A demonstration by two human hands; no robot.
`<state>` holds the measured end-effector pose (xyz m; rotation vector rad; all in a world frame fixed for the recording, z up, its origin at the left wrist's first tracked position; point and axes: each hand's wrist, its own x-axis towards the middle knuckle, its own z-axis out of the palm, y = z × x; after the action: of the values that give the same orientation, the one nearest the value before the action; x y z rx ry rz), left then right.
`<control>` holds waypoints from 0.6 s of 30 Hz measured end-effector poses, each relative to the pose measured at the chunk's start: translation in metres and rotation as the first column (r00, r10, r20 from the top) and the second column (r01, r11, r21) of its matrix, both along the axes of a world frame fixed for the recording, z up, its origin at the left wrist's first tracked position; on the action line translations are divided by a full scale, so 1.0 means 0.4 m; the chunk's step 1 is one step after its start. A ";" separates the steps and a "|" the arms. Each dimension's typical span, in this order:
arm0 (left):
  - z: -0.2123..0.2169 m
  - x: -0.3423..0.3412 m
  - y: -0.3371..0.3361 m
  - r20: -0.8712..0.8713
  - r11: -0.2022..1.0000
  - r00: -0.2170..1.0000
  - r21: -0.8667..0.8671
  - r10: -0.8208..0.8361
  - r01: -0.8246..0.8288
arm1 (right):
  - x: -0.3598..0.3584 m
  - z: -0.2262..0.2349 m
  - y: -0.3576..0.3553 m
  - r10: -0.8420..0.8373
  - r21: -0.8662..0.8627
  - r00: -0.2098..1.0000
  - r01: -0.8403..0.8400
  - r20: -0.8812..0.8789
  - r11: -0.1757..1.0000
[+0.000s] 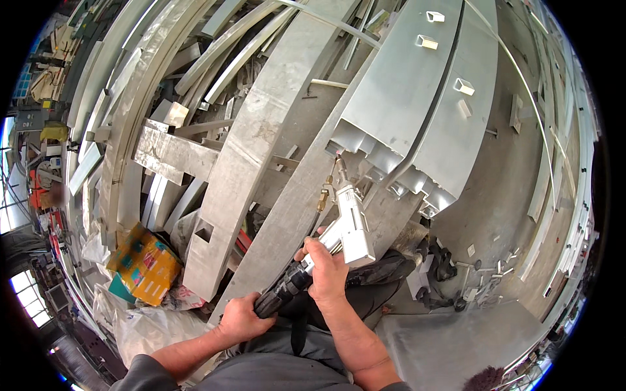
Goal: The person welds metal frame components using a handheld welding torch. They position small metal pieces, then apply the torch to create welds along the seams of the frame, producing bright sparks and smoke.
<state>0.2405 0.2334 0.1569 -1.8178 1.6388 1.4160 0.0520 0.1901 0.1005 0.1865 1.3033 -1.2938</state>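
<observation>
My right hand is wrapped round the grip of a white handheld welding gun, which looks like a laser welder. Farther back, my left hand closes on the black sheathed cable behind that grip. A side tube with brass fittings runs along the gun's left. Its narrow nozzle points away from me at the ribbed open end of a long silvery metal panel; whether the tip touches it, I cannot tell. A second panel lies alongside on the right, separated by a dark gap.
Wide metal beams run lengthwise to the left, with offcuts heaped among them. A yellow printed box and a plastic bag lie at lower left. Small square tube pieces stand on the panels. Black straps and scraps litter the right floor.
</observation>
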 end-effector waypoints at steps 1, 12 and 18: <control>0.001 0.001 -0.002 -0.004 1.000 1.000 0.006 0.010 -0.010 | 0.002 -0.001 0.000 -0.007 -0.003 1.000 0.007 -0.002 1.000; 0.001 0.010 -0.011 0.020 0.995 0.998 0.090 0.051 -0.053 | 0.013 -0.017 0.010 0.046 -0.010 0.999 -0.046 -0.015 0.999; -0.003 0.009 -0.023 0.017 1.000 1.000 0.025 0.006 -0.006 | 0.015 -0.024 0.008 0.044 0.013 0.999 -0.044 -0.006 0.999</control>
<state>0.2440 0.2241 0.1558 -1.8173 1.6011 1.4142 0.0581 0.1931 0.0909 0.1625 1.3143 -1.2494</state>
